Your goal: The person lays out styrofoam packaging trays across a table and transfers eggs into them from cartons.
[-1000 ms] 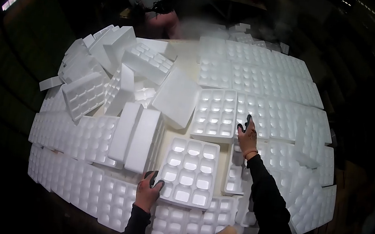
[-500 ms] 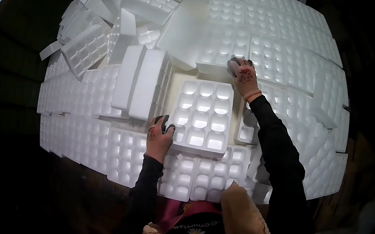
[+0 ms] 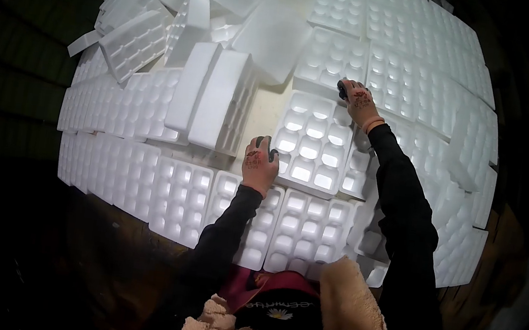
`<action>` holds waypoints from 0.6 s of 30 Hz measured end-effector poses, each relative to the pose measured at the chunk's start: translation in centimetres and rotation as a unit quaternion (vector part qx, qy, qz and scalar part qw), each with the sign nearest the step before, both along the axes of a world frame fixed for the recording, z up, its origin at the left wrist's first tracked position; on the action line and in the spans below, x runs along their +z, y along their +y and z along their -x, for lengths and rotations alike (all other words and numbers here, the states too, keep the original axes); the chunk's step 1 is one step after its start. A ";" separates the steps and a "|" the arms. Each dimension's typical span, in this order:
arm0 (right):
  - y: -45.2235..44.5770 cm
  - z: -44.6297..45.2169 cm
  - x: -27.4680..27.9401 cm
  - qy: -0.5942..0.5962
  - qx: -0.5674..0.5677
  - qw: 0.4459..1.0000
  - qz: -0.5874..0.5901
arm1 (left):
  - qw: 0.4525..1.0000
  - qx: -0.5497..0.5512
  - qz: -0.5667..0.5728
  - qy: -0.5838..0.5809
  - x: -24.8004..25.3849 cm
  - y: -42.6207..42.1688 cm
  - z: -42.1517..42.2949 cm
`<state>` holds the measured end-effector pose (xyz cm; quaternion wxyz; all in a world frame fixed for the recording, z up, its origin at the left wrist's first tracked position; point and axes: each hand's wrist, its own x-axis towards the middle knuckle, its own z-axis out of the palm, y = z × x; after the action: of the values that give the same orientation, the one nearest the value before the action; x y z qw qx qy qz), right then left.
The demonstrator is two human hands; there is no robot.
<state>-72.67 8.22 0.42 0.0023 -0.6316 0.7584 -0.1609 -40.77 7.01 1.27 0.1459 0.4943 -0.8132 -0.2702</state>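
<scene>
A white foam tray (image 3: 312, 146) with rows of square hollows lies hollows up in front of me. My left hand (image 3: 260, 166), in a glove with dark fingertips and red print, has its fingers and thumb on the tray's left edge. At the far right corner is my right hand (image 3: 358, 102), gloved alike, its fingers bent over the seam where a second foam tray (image 3: 332, 59) begins. The undersides of the right fingers are hidden. Directly on the near side lies another foam tray (image 3: 311, 228).
Rows of similar trays (image 3: 415, 85) cover the right and far side. Two trays (image 3: 218, 102) stand on edge left of my left hand. Further left, tilted trays (image 3: 135, 44) form a loose heap. A bare strip of pale table surface (image 3: 263, 117) shows between them.
The tray in front of me has moved away from me, closing the gap to the tray behind it. My left hand has moved forward with it. The whole view has shifted slightly.
</scene>
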 end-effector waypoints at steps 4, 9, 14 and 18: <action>0.3 -1.0 -0.4 0.091 -0.088 0.991 -0.039 | 0.999 -0.009 0.043 0.016 -3.0 -0.2 0.0; -0.6 -6.8 6.0 -0.081 -0.071 0.983 0.146 | 0.996 -0.053 0.077 0.004 3.2 0.0 -1.1; -1.0 -21.0 7.4 -0.561 0.002 0.827 0.020 | 0.950 0.189 0.246 0.019 11.8 -9.8 -9.5; -2.2 -30.3 1.4 -0.408 0.043 0.903 0.127 | 0.993 0.107 0.038 -0.018 6.2 -16.0 -12.2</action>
<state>-42.36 6.02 1.78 0.2382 -0.5379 0.6364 -0.4989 -28.61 -8.94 7.45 0.1783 0.5773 -0.7679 -0.2128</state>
